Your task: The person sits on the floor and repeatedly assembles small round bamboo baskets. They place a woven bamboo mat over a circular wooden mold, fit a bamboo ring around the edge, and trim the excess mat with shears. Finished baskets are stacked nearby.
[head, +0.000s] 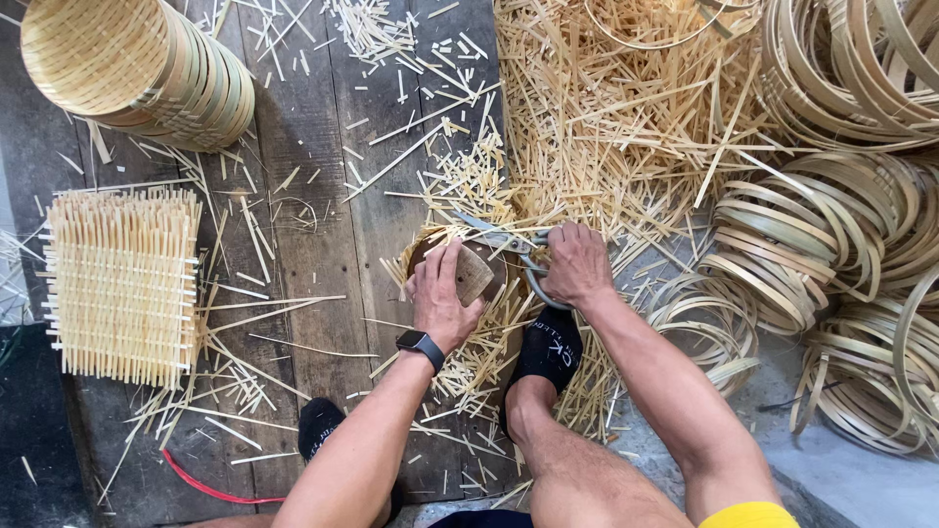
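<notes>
Your left hand (442, 293) presses flat on round woven bamboo piece (476, 275), mid floorboards. Your right hand (577, 264) grips shears (509, 240), clenched; blades lie leftward across piece's far rim, just beyond left fingertips.

Woven mat (122, 284) left of the hands, stacked baskets (137, 68) behind it, hoops (831, 235) right.

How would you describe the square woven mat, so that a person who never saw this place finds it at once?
Start at the dark plank floor and go to its left edge, below the stack of round baskets. There lies the mat, flat and alone, far from both hands. It is the only square lattice of pale strips, with loose ends poking out on every side.
</notes>
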